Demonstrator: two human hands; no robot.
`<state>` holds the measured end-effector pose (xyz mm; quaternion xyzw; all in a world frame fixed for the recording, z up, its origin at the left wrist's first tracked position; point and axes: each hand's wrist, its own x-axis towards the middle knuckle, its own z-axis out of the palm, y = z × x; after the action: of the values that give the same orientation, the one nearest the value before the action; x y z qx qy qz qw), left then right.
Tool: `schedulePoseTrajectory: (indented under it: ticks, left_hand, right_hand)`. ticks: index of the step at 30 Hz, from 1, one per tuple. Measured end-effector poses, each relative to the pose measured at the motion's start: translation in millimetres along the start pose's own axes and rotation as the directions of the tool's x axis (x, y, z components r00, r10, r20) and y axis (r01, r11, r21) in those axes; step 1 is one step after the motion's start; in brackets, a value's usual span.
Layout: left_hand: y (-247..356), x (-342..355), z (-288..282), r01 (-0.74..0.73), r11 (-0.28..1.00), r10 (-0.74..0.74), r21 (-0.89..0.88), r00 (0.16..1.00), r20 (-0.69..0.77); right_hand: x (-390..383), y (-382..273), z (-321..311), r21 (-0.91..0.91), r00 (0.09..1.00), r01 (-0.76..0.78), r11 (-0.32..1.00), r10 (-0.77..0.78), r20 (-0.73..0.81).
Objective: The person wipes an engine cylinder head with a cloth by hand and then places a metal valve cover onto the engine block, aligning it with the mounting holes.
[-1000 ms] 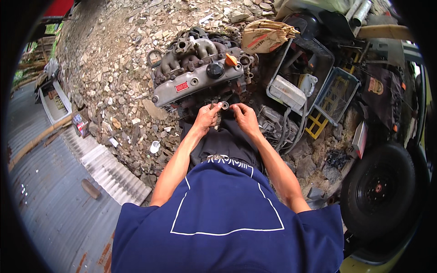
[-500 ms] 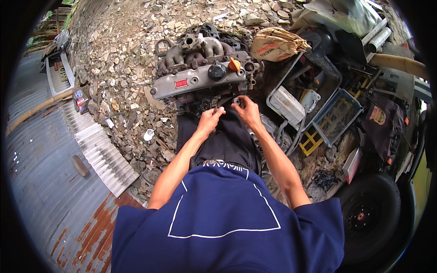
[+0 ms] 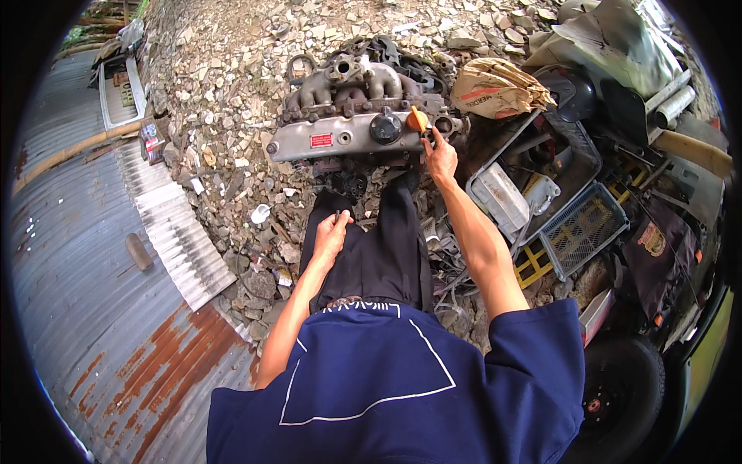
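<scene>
In front of me an engine [image 3: 348, 97] rests on the rubble, its grey metal valve cover [image 3: 348, 139] facing up with a black round cap [image 3: 384, 128] and an orange plastic piece [image 3: 417, 119] on it. My right hand [image 3: 440, 158] reaches to the cover's right end, fingers drawn together just below the orange piece. Whether they hold anything there I cannot make out. Over my left thigh, my left hand [image 3: 331, 238] is closed, and a small dark tip shows above its thumb. The rest of that thing is hidden in the fingers.
A crumpled brown paper bag [image 3: 498, 89] lies right of the engine. Beyond are a dark bin [image 3: 580, 139] of metal parts, a grey plastic basket [image 3: 585, 228] and a tyre [image 3: 626, 387]. Corrugated metal sheets [image 3: 93, 255] cover the left side; broken stones [image 3: 232, 100] spread around.
My right hand has moved up from beside the left hand to the valve cover's right end. My left hand has drawn back toward me, still closed. The view has shifted slightly.
</scene>
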<state>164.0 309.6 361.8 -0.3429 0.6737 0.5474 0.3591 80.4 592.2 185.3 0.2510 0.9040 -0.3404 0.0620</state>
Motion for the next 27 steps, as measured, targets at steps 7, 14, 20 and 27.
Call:
schedulePoseTrajectory:
  ticks: [7,14,20,27]
  left_hand:
    - [-7.8,-2.8,-10.0,0.042,0.998,-0.042,0.042,0.999,-0.007]
    - [-12.6,4.5,-13.2,-0.001,0.994,-0.003,0.111,1.000,0.030]
    - [-23.3,3.6,-30.5,-0.003,0.994,0.003,0.106,1.000,-0.003]
    - [-33.1,-3.2,-38.8,-0.002,0.998,0.001,0.069,1.000,0.015]
  right_hand:
    - [-6.1,-1.1,8.6,0.139,0.999,-0.031,0.990,0.033,-0.013]
    - [-2.7,8.5,23.0,0.067,0.991,0.018,0.998,-0.009,-0.136]
    - [-9.3,-16.0,-0.6,0.106,0.987,-0.158,0.982,0.154,0.044]
    - [-16.4,-22.6,-2.5,0.140,0.980,-0.198,0.970,0.198,0.014]
